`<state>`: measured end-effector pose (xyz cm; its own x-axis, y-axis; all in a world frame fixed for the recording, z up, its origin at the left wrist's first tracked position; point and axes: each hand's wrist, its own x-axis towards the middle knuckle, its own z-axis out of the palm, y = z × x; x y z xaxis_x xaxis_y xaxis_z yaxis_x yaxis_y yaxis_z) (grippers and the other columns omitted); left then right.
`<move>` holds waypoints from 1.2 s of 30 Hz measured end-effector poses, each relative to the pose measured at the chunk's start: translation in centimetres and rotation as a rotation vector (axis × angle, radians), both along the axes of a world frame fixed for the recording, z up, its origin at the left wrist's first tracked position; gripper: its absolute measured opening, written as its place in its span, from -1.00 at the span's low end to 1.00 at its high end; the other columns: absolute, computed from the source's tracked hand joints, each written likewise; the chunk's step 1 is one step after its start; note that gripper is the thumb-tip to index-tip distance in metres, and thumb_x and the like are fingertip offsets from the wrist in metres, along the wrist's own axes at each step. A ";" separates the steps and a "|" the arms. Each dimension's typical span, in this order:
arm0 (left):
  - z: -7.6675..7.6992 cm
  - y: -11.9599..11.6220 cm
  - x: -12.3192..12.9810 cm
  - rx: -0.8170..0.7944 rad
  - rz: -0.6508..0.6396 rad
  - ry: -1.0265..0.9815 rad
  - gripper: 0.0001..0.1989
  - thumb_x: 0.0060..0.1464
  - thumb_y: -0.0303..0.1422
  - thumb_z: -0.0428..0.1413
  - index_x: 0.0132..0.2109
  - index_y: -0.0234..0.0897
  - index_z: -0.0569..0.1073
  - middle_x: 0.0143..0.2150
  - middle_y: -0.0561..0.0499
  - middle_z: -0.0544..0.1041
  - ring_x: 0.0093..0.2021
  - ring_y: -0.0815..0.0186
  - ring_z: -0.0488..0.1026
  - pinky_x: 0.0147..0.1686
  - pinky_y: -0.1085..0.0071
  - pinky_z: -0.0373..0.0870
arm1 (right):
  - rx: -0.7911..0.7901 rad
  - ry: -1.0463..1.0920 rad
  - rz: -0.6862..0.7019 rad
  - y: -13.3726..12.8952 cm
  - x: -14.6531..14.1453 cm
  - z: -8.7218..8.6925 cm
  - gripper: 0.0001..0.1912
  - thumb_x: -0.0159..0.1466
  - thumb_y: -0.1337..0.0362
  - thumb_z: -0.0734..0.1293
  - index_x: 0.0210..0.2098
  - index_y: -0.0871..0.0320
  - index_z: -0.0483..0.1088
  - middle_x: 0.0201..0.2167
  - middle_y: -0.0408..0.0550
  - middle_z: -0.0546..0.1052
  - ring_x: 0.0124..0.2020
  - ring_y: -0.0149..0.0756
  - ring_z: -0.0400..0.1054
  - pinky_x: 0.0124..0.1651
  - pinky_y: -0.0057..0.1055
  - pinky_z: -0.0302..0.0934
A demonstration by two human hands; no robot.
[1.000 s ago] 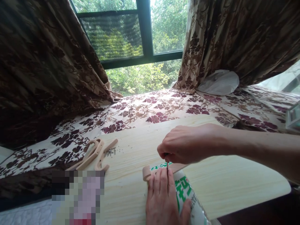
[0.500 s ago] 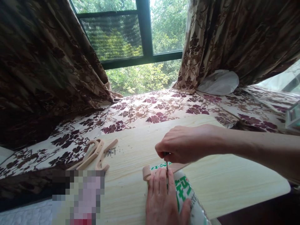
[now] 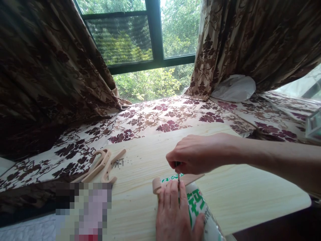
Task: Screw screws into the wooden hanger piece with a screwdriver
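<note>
My right hand (image 3: 185,152) is closed in a fist around a screwdriver (image 3: 179,177). Its dark handle is mostly hidden by my fingers, and its thin metal shaft points down beside my left fingertips. My left hand (image 3: 173,207) lies with its fingers stretched out, pressing from above. Under it are a light wooden piece with a curled end (image 3: 156,185) and a white packet with green lettering (image 3: 197,202). Where the screwdriver's tip meets the wood is hidden by my left fingers.
More curved wooden pieces (image 3: 106,164) lie on the left of the pale wooden board (image 3: 255,194), beside a small pile of screws (image 3: 118,163). Behind is a floral cloth (image 3: 165,113) with a white plastic bag (image 3: 234,87). Patterned curtains (image 3: 208,50) frame the window.
Almost nothing differs. My right fist has turned very slightly around the screwdriver; my left hand and the wooden pieces stay in place.
</note>
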<state>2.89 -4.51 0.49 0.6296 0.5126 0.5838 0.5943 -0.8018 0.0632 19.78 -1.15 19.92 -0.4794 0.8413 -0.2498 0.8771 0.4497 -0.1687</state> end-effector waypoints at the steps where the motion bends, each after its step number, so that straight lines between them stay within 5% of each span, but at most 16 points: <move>1: 0.0 0.0 0.0 0.005 0.000 0.000 -0.34 0.17 0.07 -0.21 0.13 -0.39 0.33 0.11 -0.18 0.33 0.15 0.08 0.21 0.13 0.17 0.15 | 0.009 -0.003 -0.010 0.0 -0.1 -0.1 -0.79 0.21 0.33 0.20 -0.28 0.15 0.47 -0.50 -0.10 0.48 -0.57 -0.40 0.12 -0.52 -0.43 -0.08; 9: 0.1 0.1 -0.1 0.021 0.001 0.008 -0.34 0.15 0.06 -0.18 0.15 -0.39 0.31 0.10 -0.18 0.35 0.14 0.08 0.23 0.11 0.17 0.17 | 0.024 -0.008 0.029 -0.3 0.2 0.0 -0.78 0.20 0.30 0.23 -0.21 0.12 0.46 -0.39 -0.05 0.54 -0.48 -0.35 0.25 -0.48 -0.40 -0.05; 17: -0.5 0.3 0.0 0.043 -0.012 -0.031 -0.35 0.16 0.05 -0.21 0.12 -0.37 0.33 0.09 -0.19 0.35 0.14 0.07 0.24 0.11 0.15 0.16 | 0.007 -0.012 -0.026 -0.2 0.0 -0.5 -0.78 0.22 0.33 0.19 -0.31 0.19 0.47 -0.49 -0.04 0.49 -0.53 -0.38 0.20 -0.52 -0.41 -0.08; 23: -0.7 0.5 0.0 0.063 -0.006 -0.021 -0.34 0.14 0.07 -0.20 0.12 -0.37 0.32 0.08 -0.19 0.35 0.13 0.05 0.25 0.09 0.15 0.18 | 0.006 -0.048 0.001 -0.3 -0.2 0.6 -0.74 0.21 0.33 0.22 -0.14 0.15 0.45 -0.43 -0.05 0.51 -0.49 -0.35 0.24 -0.50 -0.41 -0.07; 32: -1.2 0.6 0.1 0.087 -0.021 -0.064 -0.37 0.10 0.06 -0.13 0.13 -0.32 0.30 0.07 -0.18 0.36 0.12 0.07 0.26 0.11 0.14 0.15 | -0.007 -0.024 -0.060 -0.3 -0.4 -0.2 -0.77 0.22 0.34 0.18 -0.25 0.19 0.46 -0.42 0.00 0.52 -0.46 -0.31 0.30 -0.49 -0.39 -0.05; 36: -1.2 0.6 0.1 0.097 -0.013 -0.051 -0.37 0.11 0.06 -0.15 0.13 -0.31 0.31 0.07 -0.18 0.36 0.12 0.07 0.27 0.09 0.14 0.15 | 0.001 -0.007 -0.063 -0.3 -0.1 -0.1 -0.72 0.22 0.28 0.20 -0.13 0.15 0.44 -0.38 -0.01 0.54 -0.43 -0.29 0.33 -0.47 -0.39 -0.03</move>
<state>2.97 -3.92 -0.73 0.6041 0.4446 0.6613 0.5821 -0.8130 0.0149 19.73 -1.45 19.84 -0.4234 0.8703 -0.2517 0.9050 0.3934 -0.1620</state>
